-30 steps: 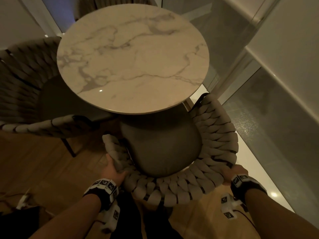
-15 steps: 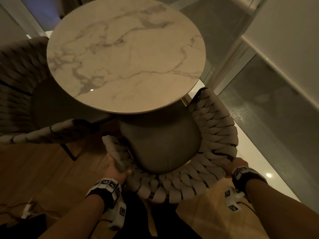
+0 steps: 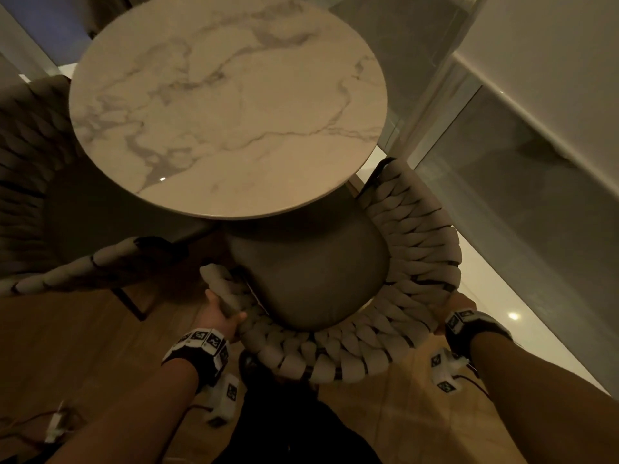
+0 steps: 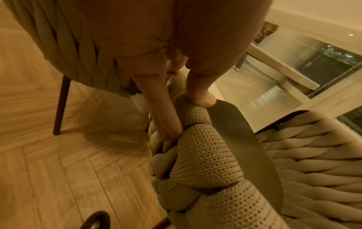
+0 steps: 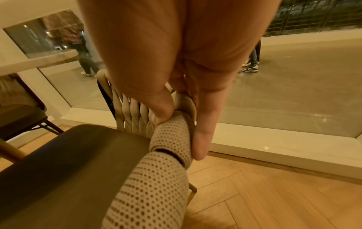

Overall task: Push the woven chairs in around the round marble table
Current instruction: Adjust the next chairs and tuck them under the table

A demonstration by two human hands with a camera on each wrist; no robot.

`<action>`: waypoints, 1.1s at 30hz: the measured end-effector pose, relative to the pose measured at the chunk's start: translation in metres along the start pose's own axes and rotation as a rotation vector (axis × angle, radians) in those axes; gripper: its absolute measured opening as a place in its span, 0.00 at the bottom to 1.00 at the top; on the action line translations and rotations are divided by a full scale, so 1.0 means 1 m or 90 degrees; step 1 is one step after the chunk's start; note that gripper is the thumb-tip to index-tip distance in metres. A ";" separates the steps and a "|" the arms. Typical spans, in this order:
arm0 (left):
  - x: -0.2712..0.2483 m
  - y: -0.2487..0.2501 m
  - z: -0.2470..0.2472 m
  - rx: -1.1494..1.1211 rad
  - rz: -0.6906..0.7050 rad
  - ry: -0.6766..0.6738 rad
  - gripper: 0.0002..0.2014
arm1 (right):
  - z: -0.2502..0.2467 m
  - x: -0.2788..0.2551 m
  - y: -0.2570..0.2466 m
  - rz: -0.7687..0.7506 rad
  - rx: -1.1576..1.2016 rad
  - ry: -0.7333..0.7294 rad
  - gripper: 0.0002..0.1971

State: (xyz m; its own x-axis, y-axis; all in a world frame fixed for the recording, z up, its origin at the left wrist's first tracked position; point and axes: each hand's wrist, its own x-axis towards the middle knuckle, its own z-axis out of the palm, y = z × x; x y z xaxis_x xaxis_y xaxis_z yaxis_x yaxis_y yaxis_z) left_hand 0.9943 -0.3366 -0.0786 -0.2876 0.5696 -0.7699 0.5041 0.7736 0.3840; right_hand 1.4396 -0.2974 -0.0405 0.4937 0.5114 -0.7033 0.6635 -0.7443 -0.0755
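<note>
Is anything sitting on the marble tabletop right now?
No, the head view shows the marble tabletop bare, with only its grey veins and a small light reflection on it.

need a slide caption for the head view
Both hands, left hand and right hand, grip the woven chair, seat partly under the round marble table.

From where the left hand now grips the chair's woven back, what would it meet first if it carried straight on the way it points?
Probably the neighbouring woven chair: the left hand points along the near chair toward it. Depth is unclear, so the marble table might come first.
</note>
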 end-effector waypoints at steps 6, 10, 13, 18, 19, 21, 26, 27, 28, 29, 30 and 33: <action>-0.002 0.002 -0.004 -0.031 -0.026 0.013 0.51 | 0.017 0.006 0.017 -0.049 0.004 0.007 0.28; -0.006 -0.001 -0.004 -0.011 -0.008 0.017 0.52 | 0.008 -0.010 0.006 -0.045 -0.032 0.018 0.19; -0.008 -0.005 -0.007 -0.021 -0.005 -0.006 0.51 | 0.003 -0.016 0.002 -0.042 -0.167 0.007 0.25; -0.017 -0.012 -0.043 0.057 0.061 0.005 0.33 | -0.001 -0.042 -0.035 -0.093 -0.271 0.114 0.22; -0.018 -0.016 -0.057 0.083 0.089 0.024 0.30 | 0.003 -0.049 -0.051 -0.109 -0.248 0.139 0.22; -0.015 -0.027 -0.092 0.095 0.122 0.065 0.24 | 0.016 -0.065 -0.092 -0.151 -0.219 0.133 0.19; 0.019 -0.084 -0.215 0.000 0.153 0.223 0.18 | 0.097 -0.128 -0.223 -0.323 -0.101 -0.001 0.09; 0.029 -0.099 -0.243 -0.020 0.151 0.260 0.17 | 0.118 -0.150 -0.250 -0.357 -0.096 -0.015 0.08; 0.042 -0.114 -0.273 -0.040 0.149 0.295 0.17 | 0.141 -0.171 -0.277 -0.390 -0.084 -0.033 0.08; 0.054 -0.129 -0.302 -0.056 0.146 0.325 0.18 | 0.166 -0.194 -0.303 -0.408 -0.063 -0.060 0.08; 0.067 -0.145 -0.331 -0.061 0.142 0.356 0.19 | 0.192 -0.213 -0.327 -0.413 -0.020 -0.100 0.09; 0.104 -0.188 -0.408 -0.053 0.051 0.413 0.26 | 0.263 -0.256 -0.393 -0.379 0.040 -0.175 0.10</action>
State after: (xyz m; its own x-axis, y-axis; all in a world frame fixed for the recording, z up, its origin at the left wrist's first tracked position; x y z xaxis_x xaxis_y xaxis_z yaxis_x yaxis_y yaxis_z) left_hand 0.5376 -0.3099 -0.0234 -0.6969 0.6585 -0.2842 0.4871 0.7254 0.4863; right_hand 0.9052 -0.2486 -0.0166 -0.1148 0.7213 -0.6830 0.7407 -0.3960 -0.5427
